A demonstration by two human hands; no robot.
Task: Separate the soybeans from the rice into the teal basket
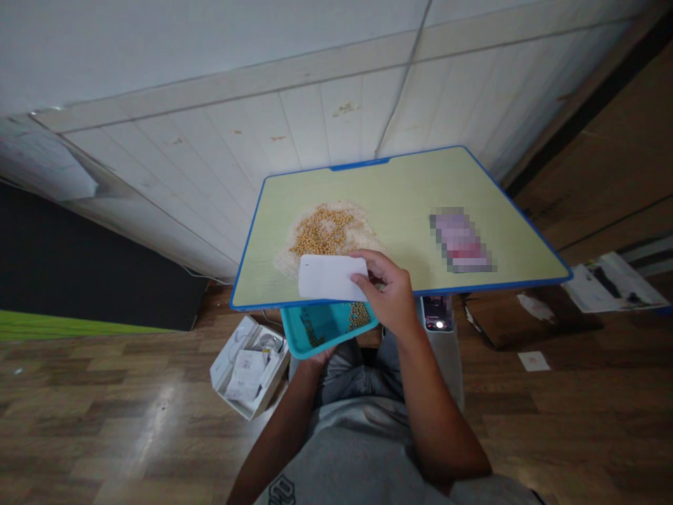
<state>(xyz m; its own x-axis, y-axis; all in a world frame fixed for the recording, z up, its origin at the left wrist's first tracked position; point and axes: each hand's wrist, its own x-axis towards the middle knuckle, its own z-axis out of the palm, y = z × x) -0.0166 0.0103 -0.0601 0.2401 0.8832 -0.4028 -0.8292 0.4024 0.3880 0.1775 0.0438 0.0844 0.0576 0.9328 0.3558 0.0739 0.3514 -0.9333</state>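
Fingers and thumb of the right hand (386, 284) pinch a flat white rectangular card (329, 277) with rounded corners by its right end, the card lying over the near edge of the pale yellow-green tabletop with a blue rim (410, 196). Just beyond the card, a heap of round tan beans (320, 235) sits among fine whitish grains (362, 242) spread around it. Beneath the table's near edge, the left hand (322, 355) is under a shallow turquoise plastic tray (299, 348); its fingers are mostly hidden, so I cannot tell how they are bent. Inside the tray, pale round beans (359, 315) gather at the right and small dark greenish pieces (313, 330) at the left. Well to the right on the tabletop lies a pixelated pinkish rectangular item (463, 242).
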